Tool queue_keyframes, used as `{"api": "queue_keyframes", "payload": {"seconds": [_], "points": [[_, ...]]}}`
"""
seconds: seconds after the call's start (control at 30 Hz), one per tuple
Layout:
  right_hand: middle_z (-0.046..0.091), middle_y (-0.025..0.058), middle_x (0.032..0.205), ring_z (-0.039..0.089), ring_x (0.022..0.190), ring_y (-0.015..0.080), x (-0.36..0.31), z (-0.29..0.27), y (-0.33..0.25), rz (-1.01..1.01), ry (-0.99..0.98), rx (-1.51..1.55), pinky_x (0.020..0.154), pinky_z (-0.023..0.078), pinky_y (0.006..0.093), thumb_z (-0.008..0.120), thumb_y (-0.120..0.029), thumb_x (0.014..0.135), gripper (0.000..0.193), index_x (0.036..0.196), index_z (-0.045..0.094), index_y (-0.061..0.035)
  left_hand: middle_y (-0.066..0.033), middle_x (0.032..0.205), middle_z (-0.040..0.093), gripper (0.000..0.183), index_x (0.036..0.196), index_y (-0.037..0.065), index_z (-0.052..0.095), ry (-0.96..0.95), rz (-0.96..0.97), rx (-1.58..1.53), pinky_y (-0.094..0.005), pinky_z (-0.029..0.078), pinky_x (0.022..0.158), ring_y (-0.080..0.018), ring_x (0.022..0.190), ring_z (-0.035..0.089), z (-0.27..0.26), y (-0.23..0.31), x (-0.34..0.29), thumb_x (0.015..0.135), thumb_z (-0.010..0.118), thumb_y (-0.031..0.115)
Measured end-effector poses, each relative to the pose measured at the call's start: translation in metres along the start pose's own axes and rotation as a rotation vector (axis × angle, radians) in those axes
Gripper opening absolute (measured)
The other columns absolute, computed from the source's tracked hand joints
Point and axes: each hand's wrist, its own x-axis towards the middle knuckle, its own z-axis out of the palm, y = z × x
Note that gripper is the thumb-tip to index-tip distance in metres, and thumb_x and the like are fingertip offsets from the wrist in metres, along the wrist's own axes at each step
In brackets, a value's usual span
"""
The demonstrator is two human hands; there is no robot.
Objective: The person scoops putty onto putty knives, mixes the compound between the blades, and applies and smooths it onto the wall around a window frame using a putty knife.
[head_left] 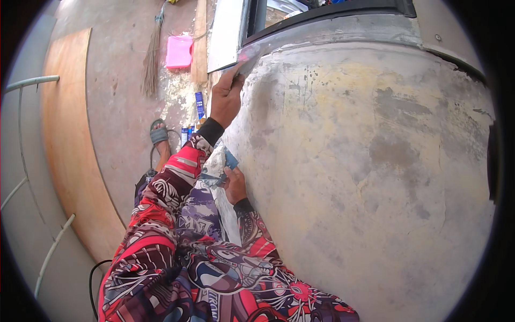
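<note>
My left hand is closed on the handle of a putty knife. Its thin blade lies at the upper left edge of a large panel, just below a dark window frame. Patches of white, grey and yellowish filler cover the panel. Lower down, beside the panel's left edge, my right hand grips a blue flat piece by its near side. White paste is heaped and smeared over that piece. Patterned sleeves with black cuffs cover both my forearms.
On the floor lie a straw broom, a pink dustpan, a wooden plank and pale crumbs. Small blue boxes sit near my sandalled foot. A plywood sheet and pale metal rods stand at the left.
</note>
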Motion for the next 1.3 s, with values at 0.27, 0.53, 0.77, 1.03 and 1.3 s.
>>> {"api": "queue_keyframes", "payload": {"seconds": [0.27, 0.53, 0.77, 1.03, 1.3], "points": [[0.066, 0.0087, 0.11, 0.069, 0.092, 0.0192, -0.007, -0.007, -0.011, -0.007, 0.01, -0.064, 0.075, 0.061, 0.0372, 0.046, -0.013, 0.099, 0.033, 0.13, 0.052, -0.0034, -0.0172, 0.087, 0.066, 0.03, 0.122, 0.003, 0.061, -0.055, -0.241, 0.052, -0.0306, 0.047, 0.071, -0.0189, 0.076, 0.059, 0.037, 0.032, 0.034, 0.094, 0.055, 0.01], [0.061, 0.0019, 0.092, 0.062, 0.078, 0.0144, -0.016, -0.006, -0.014, 0.005, 0.022, 0.014, 0.069, 0.057, 0.0364, 0.05, -0.016, 0.097, 0.02, 0.114, 0.056, -0.008, -0.009, 0.085, 0.064, 0.025, 0.117, 0.0, 0.062, -0.125, -0.03, -0.136, -0.0275, 0.046, 0.072, -0.0123, 0.075, 0.054, 0.069, 0.15, 0.029, 0.094, 0.053, 0.005], [0.066, 0.0093, 0.11, 0.069, 0.09, 0.0193, -0.017, -0.007, -0.02, -0.03, 0.001, 0.049, 0.075, 0.06, 0.0379, 0.047, -0.017, 0.099, 0.033, 0.129, 0.052, -0.0026, -0.0058, 0.098, 0.067, 0.031, 0.127, 0.007, 0.063, -0.199, 0.219, 0.036, -0.0252, 0.048, 0.078, -0.0086, 0.086, 0.058, 0.02, 0.137, 0.048, 0.097, 0.056, 0.004], [0.063, 0.0023, 0.091, 0.063, 0.073, 0.0114, -0.018, -0.01, -0.014, -0.049, 0.011, -0.058, 0.064, 0.058, 0.0308, 0.053, -0.016, 0.097, 0.009, 0.098, 0.057, -0.0074, -0.0088, 0.13, 0.063, 0.052, 0.127, 0.012, 0.065, -0.085, 0.441, 0.323, -0.0375, 0.048, 0.096, -0.0299, 0.111, 0.059, 0.048, 0.074, 0.011, 0.08, 0.061, -0.01], [0.044, -0.007, 0.064, 0.038, 0.044, 0.0024, -0.001, 0.006, -0.016, -0.079, 0.148, -0.052, 0.039, 0.029, 0.022, 0.057, -0.019, 0.096, 0.019, 0.08, 0.05, -0.0129, -0.01, 0.135, 0.06, 0.062, 0.129, 0.013, 0.063, -0.05, 0.485, 0.386, -0.0391, 0.044, 0.104, -0.032, 0.122, 0.056, 0.072, 0.049, 0.012, 0.074, 0.055, -0.013]]}}
